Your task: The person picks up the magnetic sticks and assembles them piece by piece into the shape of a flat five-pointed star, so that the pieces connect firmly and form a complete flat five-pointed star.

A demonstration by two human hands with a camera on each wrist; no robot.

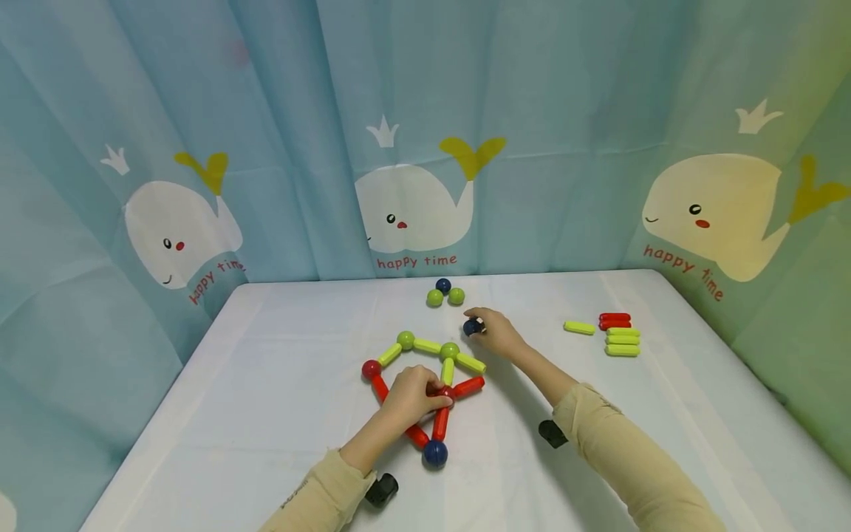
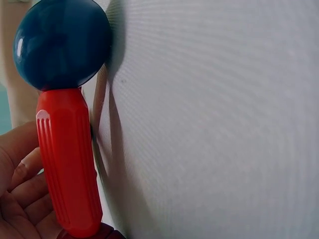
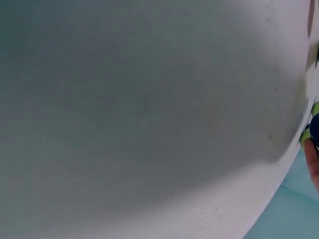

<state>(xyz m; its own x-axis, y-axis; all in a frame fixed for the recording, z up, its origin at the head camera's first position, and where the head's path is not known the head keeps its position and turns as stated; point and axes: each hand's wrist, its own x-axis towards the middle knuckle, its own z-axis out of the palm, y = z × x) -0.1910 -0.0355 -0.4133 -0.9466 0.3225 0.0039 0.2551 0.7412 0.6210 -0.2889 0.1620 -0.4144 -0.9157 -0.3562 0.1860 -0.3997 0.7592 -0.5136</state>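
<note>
A linked figure of rods and balls lies on the white table. My left hand [image 1: 411, 399] holds the red ball [image 1: 448, 394] where red rods and a yellow-green rod [image 1: 448, 372] meet. In the left wrist view a red rod [image 2: 70, 164] joins that ball to a blue ball [image 2: 62, 45], with my fingers beside the rod. Beyond the figure, my right hand [image 1: 495, 334] pinches a dark blue ball [image 1: 472, 326] between thumb and fingers. The figure's left side has a red ball [image 1: 371, 369] and a green ball [image 1: 405, 340]; another green ball [image 1: 450, 351] joins several yellow-green rods.
At the back of the table [image 1: 299, 332] stand a dark blue ball [image 1: 443, 284] and two green balls [image 1: 435, 298]. To the right lie red rods [image 1: 614, 317] and several yellow-green rods [image 1: 622, 350]. A whale-print curtain [image 1: 565, 148] hangs behind.
</note>
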